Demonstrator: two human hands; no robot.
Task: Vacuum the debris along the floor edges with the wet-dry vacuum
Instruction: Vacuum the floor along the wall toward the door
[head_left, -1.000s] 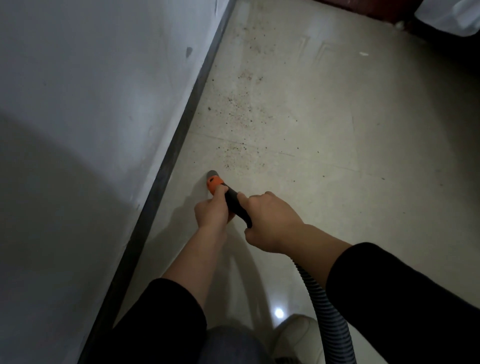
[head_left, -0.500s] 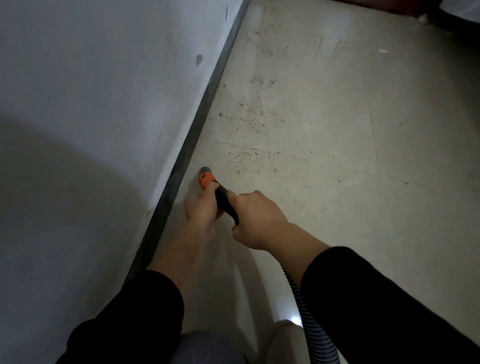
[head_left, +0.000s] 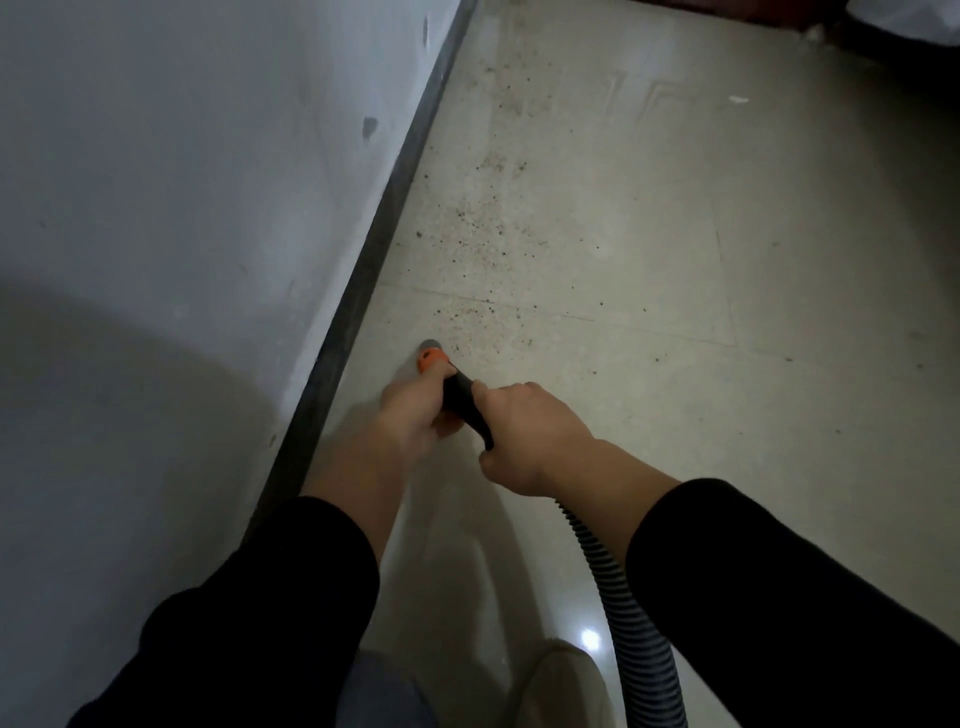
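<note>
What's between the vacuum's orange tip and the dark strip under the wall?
Head view: just bare beige floor tile between orange-collared nozzle tip and dark baseboard. Brown specks lie right of it.

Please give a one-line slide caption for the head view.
Left hand and right hand grip a black, orange-collared vacuum nozzle near dark debris specks beside the grey baseboard.

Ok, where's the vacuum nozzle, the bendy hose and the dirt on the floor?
vacuum nozzle (head_left: 430, 359): head view, on its orange collar near the tip.
hose (head_left: 639, 649): head view, on the ribbed grey stretch low in the picture.
debris (head_left: 478, 226): head view, on the thick patch of dark specks beyond the nozzle.
</note>
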